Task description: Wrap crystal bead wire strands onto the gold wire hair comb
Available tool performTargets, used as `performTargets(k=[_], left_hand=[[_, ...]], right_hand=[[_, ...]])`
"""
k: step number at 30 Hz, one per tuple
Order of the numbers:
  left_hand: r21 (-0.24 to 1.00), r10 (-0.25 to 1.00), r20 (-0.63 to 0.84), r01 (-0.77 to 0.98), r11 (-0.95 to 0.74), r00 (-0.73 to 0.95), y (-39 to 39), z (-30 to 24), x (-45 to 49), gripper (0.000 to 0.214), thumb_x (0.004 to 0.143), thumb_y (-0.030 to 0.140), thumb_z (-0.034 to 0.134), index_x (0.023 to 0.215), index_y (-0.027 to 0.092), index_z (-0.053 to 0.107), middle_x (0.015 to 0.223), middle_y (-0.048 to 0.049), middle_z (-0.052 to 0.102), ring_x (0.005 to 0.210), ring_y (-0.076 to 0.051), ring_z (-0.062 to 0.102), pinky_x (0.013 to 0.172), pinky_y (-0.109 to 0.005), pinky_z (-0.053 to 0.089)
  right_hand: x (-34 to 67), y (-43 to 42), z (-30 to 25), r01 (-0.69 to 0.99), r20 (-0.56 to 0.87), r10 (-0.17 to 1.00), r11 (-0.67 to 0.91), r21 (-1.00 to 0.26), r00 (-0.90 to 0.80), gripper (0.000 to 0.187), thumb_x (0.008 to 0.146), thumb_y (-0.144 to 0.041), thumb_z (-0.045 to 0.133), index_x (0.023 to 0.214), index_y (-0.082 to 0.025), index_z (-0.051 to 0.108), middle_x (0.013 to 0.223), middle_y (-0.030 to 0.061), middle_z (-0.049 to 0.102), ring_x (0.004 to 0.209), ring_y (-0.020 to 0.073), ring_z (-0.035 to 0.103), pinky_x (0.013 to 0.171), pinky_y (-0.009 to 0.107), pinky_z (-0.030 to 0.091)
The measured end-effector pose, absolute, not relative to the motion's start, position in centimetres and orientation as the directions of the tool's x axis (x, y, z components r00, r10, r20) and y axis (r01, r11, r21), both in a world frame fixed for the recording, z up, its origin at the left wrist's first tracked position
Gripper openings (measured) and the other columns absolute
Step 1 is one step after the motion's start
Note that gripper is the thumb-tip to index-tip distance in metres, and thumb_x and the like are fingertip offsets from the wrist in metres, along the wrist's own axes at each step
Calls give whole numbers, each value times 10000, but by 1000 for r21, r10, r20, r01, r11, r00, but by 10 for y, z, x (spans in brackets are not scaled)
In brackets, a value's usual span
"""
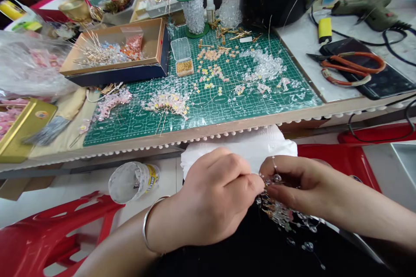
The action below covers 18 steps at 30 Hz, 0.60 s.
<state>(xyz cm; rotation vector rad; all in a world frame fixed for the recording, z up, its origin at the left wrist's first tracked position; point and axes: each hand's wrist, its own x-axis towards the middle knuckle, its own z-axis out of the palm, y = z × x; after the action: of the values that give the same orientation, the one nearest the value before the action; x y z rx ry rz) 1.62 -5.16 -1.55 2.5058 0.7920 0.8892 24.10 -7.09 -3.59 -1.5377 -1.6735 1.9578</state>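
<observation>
Left hand [212, 201], with a silver bangle [147, 227] at the wrist, has its fingers curled tightly; whether they grip anything cannot be told. Just beside it, the right hand [308, 181] pinches a beaded piece [277, 213] of clear beads and gold-coloured wire between thumb and index finger. Beaded strands hang below these fingers, over dark clothing and short of the counter [300, 45]. Behind the hands is a white cloth [237, 145]. On the counter, a green cutting mat [232, 110] bears 2 beaded sprays [167, 103], loose clear beads [264, 65] and a small lidded case [184, 67] of gold beads. Left of the case stands a shallow box [121, 73]; behind it, a spool [194, 15] of clear beads. At right, orange-handled pliers [373, 61] rest on a dark, flat object [388, 82].
</observation>
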Motion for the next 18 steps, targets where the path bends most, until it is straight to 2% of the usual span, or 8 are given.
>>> performTargets(k=[3,7,14,18], left_hand=[[543,634,369,396,-741,679,-55,-12,12,139,882,94,581,888,160,703,766,-30,610,670,-136,507,656,-285,456],[645,680,312,378,-664,664,-56,-11,7,133,890,105,576,850,154,693,781,-37,611,701,-133,545,663,-280,454],[754,693,236,321,-573,681,-56,-12,-1,129,866,112,582,819,154,695,767,-41,597,699,-134,556,652,-271,450],[898,726,112,244,-366,678,-57,-5,-5,117,875,134,617,802,186,693,756,-12,587,731,-127,581,700,-252,481]], right_hand=[[242,-70,-38,450,-565,664,-363,-816,-489,258,938,-457,534,859,-219,597,736,-22,514,638,105,454,563,229,380],[243,-70,-39,457,-478,708,-243,-856,-520,252,936,-441,552,878,-212,640,862,8,555,717,120,522,623,241,432],[236,-69,-23,543,-544,717,-273,-794,-435,184,909,-370,574,866,-209,652,780,-1,576,680,124,508,617,250,414],[234,-66,-16,553,-518,705,-212,-805,-484,144,887,-360,597,839,-244,665,829,0,601,742,140,534,678,265,431]])
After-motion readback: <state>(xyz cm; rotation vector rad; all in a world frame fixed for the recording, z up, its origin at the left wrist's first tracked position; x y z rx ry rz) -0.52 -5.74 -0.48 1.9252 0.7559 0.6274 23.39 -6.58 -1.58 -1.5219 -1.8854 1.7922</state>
